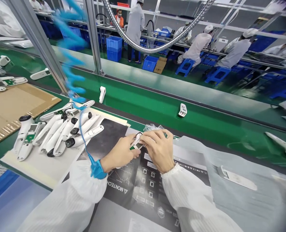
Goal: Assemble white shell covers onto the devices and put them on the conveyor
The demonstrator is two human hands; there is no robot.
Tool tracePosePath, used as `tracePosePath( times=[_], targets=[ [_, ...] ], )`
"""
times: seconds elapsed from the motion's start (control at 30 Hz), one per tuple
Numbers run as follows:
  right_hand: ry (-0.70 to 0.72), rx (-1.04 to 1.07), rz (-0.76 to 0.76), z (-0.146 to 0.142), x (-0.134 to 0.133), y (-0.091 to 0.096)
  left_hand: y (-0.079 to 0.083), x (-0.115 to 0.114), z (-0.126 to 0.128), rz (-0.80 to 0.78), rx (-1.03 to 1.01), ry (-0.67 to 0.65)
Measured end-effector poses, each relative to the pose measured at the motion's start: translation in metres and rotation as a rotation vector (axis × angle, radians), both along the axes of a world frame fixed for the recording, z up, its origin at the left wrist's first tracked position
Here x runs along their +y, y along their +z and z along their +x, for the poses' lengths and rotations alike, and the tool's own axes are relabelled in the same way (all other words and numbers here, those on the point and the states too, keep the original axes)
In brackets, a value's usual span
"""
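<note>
Over a black printed sheet, my left hand (120, 153) is closed around a white handheld device (138, 138) that has a green circuit board and a small screen. It looks like an opened forehead thermometer. From the other side, the fingers of my right hand (159, 148) pinch the same device near its upper end. My fingers cover much of it, so exactly what the right fingertips grip is hidden. A blue wrist strap (98, 169) circles my left wrist, its coiled cord (72, 48) rising up and left. Clear plastic wrap (153, 127) lies just behind my right hand.
Several similar white devices (60, 129), some with exposed boards, lie piled at left beside cardboard (19, 106). Beyond runs a green conveyor belt (143, 104) carrying white parts. At right, a white shell (238, 178) rests on a grey plastic sheet (205, 151). A metal hose (152, 50) hangs overhead.
</note>
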State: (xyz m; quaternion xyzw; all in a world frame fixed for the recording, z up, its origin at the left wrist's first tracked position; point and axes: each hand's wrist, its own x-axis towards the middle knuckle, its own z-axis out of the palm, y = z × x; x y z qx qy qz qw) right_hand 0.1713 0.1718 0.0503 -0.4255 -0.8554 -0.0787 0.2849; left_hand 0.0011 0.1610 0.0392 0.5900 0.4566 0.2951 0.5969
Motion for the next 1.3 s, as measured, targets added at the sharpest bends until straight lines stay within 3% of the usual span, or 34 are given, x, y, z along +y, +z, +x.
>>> tracePosePath(
  times=[0.33,0.4,0.5,0.57,0.67,0.73,0.8,0.9,1.07,1.17,1.3],
  targets=[
    [0.065,-0.137,0.056,0.006,-0.004,-0.004,0.006,-0.001,0.001,-0.086,-0.046,-0.05],
    [0.123,-0.161,-0.004,0.005,-0.009,-0.002,0.002,0.002,-0.001,-0.125,-0.073,0.027],
    [0.153,-0.047,-0.216,0.011,-0.004,-0.005,-0.002,0.007,-0.01,-0.15,-0.053,0.218],
    [0.003,0.062,-0.338,0.02,0.012,-0.013,-0.002,0.007,-0.016,-0.174,-0.06,0.25],
    [-0.316,0.033,-0.43,0.031,0.047,-0.029,0.005,0.001,-0.019,-0.202,-0.154,0.21],
    [-0.406,-0.04,-0.456,0.037,0.061,-0.035,0.015,-0.006,-0.019,-0.232,-0.187,0.196],
    [-0.402,-0.073,-0.435,0.045,0.062,-0.031,0.025,-0.014,-0.019,-0.277,-0.135,0.183],
    [-0.417,-0.079,-0.471,0.082,0.044,-0.012,0.036,-0.027,-0.025,-0.331,-0.009,0.175],
    [-0.657,-0.121,-0.608,0.212,-0.013,0.019,0.032,-0.042,-0.035,-0.37,0.045,0.119],
    [-0.759,-0.168,-0.703,0.277,-0.046,0.014,0.029,-0.048,-0.025,-0.377,-0.051,0.074],
    [-0.743,-0.171,-0.749,0.305,-0.067,-0.005,0.029,-0.053,-0.001,-0.442,-0.204,0.05]
  ],
)
